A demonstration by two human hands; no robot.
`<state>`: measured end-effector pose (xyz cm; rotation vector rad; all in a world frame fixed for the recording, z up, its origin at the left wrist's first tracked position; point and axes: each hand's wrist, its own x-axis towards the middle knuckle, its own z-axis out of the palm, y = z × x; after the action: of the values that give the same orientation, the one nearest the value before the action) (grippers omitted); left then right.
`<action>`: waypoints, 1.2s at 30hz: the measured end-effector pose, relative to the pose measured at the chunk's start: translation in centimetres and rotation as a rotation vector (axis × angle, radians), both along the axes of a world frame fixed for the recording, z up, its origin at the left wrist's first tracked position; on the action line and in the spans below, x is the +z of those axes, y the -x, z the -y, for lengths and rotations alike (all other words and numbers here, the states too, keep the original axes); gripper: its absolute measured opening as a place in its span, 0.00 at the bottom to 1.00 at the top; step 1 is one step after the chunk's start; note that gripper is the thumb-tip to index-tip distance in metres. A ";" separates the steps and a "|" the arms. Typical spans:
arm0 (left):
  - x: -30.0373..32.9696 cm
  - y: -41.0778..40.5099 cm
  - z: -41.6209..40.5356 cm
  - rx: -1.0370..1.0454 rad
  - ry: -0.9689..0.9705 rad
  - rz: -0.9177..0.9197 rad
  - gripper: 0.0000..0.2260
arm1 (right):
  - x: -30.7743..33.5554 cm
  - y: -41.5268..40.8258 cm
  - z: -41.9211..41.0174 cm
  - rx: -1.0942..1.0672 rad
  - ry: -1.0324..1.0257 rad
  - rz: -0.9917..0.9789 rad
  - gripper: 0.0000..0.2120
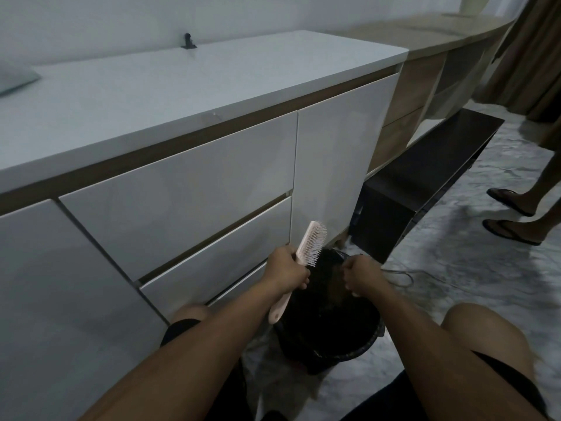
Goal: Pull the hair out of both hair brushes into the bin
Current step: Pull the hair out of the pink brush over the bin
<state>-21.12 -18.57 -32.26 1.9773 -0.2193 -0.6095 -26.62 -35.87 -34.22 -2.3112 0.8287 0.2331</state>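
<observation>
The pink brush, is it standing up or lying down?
Standing up, tilted. The left hand grips the pink brush mid-handle, bristle head up, handle end down over the black bin.

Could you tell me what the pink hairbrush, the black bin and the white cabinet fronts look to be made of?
The pink hairbrush looks like matt moulded plastic, one even colour, with thin pale pins that could be plastic or metal. The black bin seems to be plastic, its rolled rim faintly shiny. The white cabinet fronts look like gloss-lacquered or laminated board, given their soft reflections; the core is not visible.
</observation>
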 end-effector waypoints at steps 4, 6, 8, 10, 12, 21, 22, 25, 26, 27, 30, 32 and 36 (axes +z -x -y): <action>0.2 0.1 0.6 -0.016 -0.009 -0.049 0.13 | 0.1 -0.3 -0.2 -0.084 -0.079 0.092 0.07; 0.4 0.0 1.2 -0.021 -0.009 -0.069 0.10 | 0.4 -0.5 -0.5 -0.127 -0.111 0.150 0.08; 0.5 -0.2 1.8 -0.023 -0.016 -0.077 0.06 | 0.7 -0.8 -0.8 -0.192 -0.176 0.233 0.05; 0.4 -0.5 2.4 -0.023 -0.026 -0.084 0.06 | 0.9 -1.1 -1.0 -0.240 -0.272 0.313 0.02; 0.1 -0.8 3.0 -0.018 -0.023 -0.094 0.05 | 1.1 -1.4 -1.1 -0.298 -0.454 0.365 0.05; -0.9 -2.1 4.5 -0.023 0.015 -0.143 0.08 | 0.2 -3.1 0.2 -0.537 -0.698 0.451 0.05; -1.0 -2.3 4.5 -0.006 0.012 -0.138 0.07 | 0.1 -3.4 0.3 -0.571 -0.689 0.454 0.05; -1.2 -3.0 4.4 0.042 -0.015 -0.115 0.05 | -0.4 -3.9 1.1 -0.648 -0.639 0.438 0.06; -1.3 -3.2 4.4 0.048 -0.018 -0.112 0.05 | -0.6 -4.0 1.4 -0.641 -0.636 0.423 0.06; -1.3 -3.3 4.3 0.050 -0.015 -0.110 0.06 | -0.7 -4.1 1.5 -0.621 -0.640 0.407 0.06; -1.3 -3.4 4.4 0.045 -0.015 -0.113 0.06 | -1.3 -4.3 2.0 -0.569 -0.643 0.344 0.06; -1.4 -3.5 4.7 0.047 -0.023 -0.114 0.06 | -1.3 -4.3 2.2 -0.538 -0.640 0.285 0.07; -1.4 -3.5 5.1 0.033 -0.027 -0.127 0.06 | -0.9 -4.0 2.5 -0.501 -0.605 0.211 0.12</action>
<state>-17.61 -23.71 -33.68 1.9561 -0.1002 -0.7173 -22.60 -38.36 -35.10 -1.4879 1.0268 0.0090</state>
